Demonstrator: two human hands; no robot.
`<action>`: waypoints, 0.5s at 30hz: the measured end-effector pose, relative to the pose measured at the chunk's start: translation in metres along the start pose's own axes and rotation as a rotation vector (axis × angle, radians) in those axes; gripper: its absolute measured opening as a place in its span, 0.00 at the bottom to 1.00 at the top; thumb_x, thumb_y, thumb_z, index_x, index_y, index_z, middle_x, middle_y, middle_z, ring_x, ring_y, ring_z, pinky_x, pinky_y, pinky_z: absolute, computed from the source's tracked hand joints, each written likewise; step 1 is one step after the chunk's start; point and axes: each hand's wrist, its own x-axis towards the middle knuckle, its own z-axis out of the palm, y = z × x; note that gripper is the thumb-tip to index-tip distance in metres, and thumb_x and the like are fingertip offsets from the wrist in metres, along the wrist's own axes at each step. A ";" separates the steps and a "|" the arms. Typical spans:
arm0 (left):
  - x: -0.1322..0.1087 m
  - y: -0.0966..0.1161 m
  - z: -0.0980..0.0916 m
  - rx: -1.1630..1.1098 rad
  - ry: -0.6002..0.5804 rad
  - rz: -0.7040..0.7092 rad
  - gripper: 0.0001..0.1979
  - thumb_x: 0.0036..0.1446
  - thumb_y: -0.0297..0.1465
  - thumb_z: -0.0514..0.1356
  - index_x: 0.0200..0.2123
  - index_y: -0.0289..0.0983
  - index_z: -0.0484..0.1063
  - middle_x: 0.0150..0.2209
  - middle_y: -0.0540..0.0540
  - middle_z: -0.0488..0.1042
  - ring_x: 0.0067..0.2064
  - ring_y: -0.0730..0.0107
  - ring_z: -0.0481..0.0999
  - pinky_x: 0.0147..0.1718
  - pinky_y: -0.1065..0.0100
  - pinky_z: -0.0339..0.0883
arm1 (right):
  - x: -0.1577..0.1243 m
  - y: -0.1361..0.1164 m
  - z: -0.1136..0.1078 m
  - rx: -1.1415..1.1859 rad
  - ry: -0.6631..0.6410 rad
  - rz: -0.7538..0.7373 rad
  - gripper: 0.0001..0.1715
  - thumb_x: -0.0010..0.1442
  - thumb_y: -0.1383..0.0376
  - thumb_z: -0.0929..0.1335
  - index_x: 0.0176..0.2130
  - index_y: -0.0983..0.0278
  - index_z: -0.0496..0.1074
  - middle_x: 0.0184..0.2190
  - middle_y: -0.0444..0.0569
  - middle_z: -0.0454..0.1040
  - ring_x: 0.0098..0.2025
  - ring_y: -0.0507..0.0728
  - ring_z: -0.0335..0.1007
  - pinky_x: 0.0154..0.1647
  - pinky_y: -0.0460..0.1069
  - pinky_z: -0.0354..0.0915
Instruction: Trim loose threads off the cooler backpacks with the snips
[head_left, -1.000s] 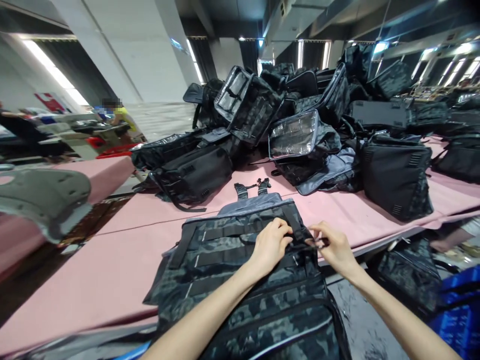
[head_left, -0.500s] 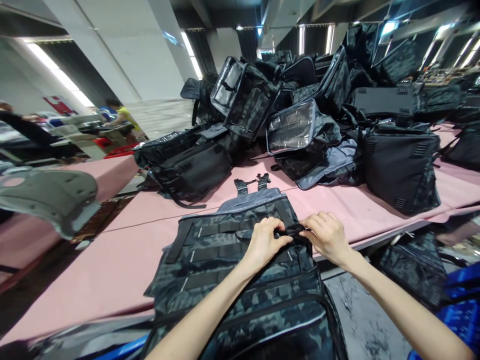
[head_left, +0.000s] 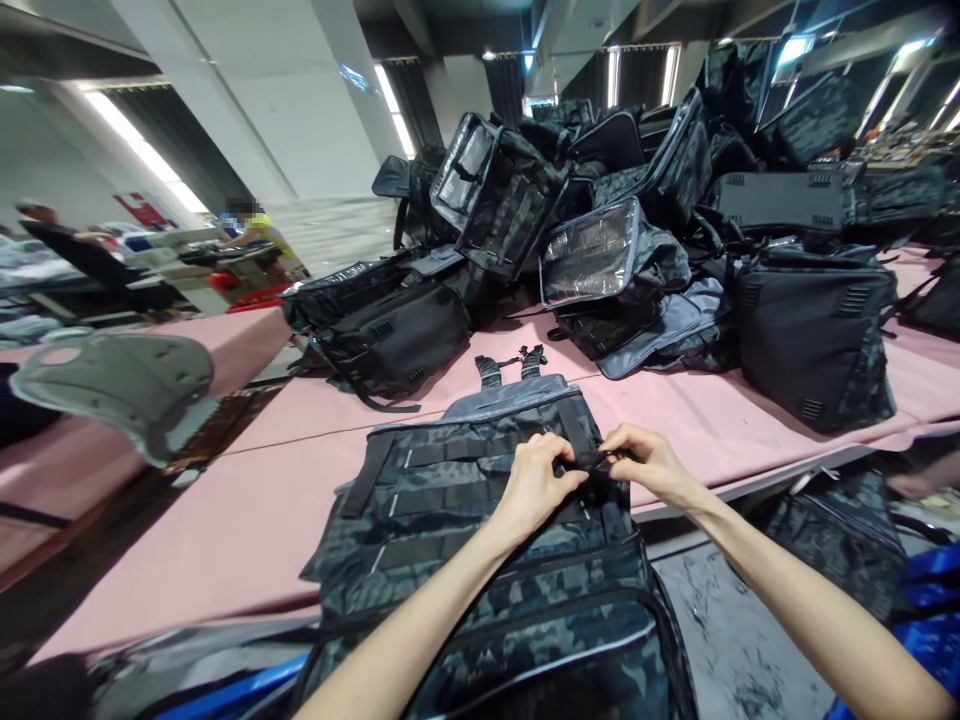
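A dark camouflage backpack (head_left: 457, 590) lies in front of me, partly on the pink-covered table, with rows of black webbing across its face. Near its upper right edge, my left hand (head_left: 534, 485) is closed, thumb and fingers pinching black strap material. Just to the right, my right hand (head_left: 646, 464) pinches the end of a short black strap (head_left: 595, 461) between thumb and fingertips. The two hands are close together, the strap running between them. My fingers hide part of it. Two shoulder straps (head_left: 489, 372) stick out beyond the backpack's far end.
A large heap of similar bags (head_left: 517, 210) covers the table's far side. One boxy bag (head_left: 814, 335) stands at the right. A grey chair back (head_left: 127, 385) is on the left, and a blue crate (head_left: 926, 640) is at lower right. Two people (head_left: 259, 235) are in the left background.
My right hand has shifted slightly, its fingers now bunched in a tighter pinch on the strap. The left hand stays at the same spot on the backpack. The view has turned slightly left.
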 end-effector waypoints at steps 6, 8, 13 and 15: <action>-0.011 -0.004 -0.005 -0.049 0.022 0.071 0.09 0.47 0.27 0.63 0.34 0.37 0.71 0.35 0.48 0.73 0.37 0.67 0.70 0.38 0.67 0.63 | -0.012 0.007 -0.003 -0.121 0.302 0.135 0.10 0.53 0.60 0.69 0.35 0.63 0.71 0.30 0.46 0.72 0.32 0.53 0.67 0.32 0.48 0.62; -0.016 -0.005 -0.004 -0.023 0.118 0.111 0.11 0.50 0.27 0.62 0.39 0.37 0.70 0.37 0.47 0.73 0.37 0.68 0.71 0.38 0.67 0.65 | -0.020 0.008 -0.005 -0.341 0.341 0.070 0.08 0.54 0.62 0.68 0.35 0.63 0.72 0.31 0.47 0.73 0.33 0.54 0.68 0.34 0.49 0.63; -0.017 0.000 0.002 0.185 0.251 0.304 0.13 0.53 0.32 0.60 0.43 0.37 0.69 0.36 0.45 0.71 0.38 0.67 0.70 0.37 0.66 0.65 | -0.034 0.001 -0.007 -0.610 0.329 -0.179 0.05 0.56 0.66 0.67 0.36 0.62 0.72 0.32 0.48 0.75 0.35 0.55 0.68 0.36 0.50 0.63; -0.014 0.003 0.003 0.266 0.231 0.352 0.07 0.56 0.32 0.57 0.38 0.37 0.70 0.34 0.46 0.71 0.37 0.67 0.69 0.35 0.66 0.64 | -0.034 -0.003 -0.006 -0.684 0.311 -0.237 0.05 0.56 0.67 0.67 0.36 0.63 0.72 0.31 0.48 0.75 0.33 0.54 0.68 0.35 0.49 0.62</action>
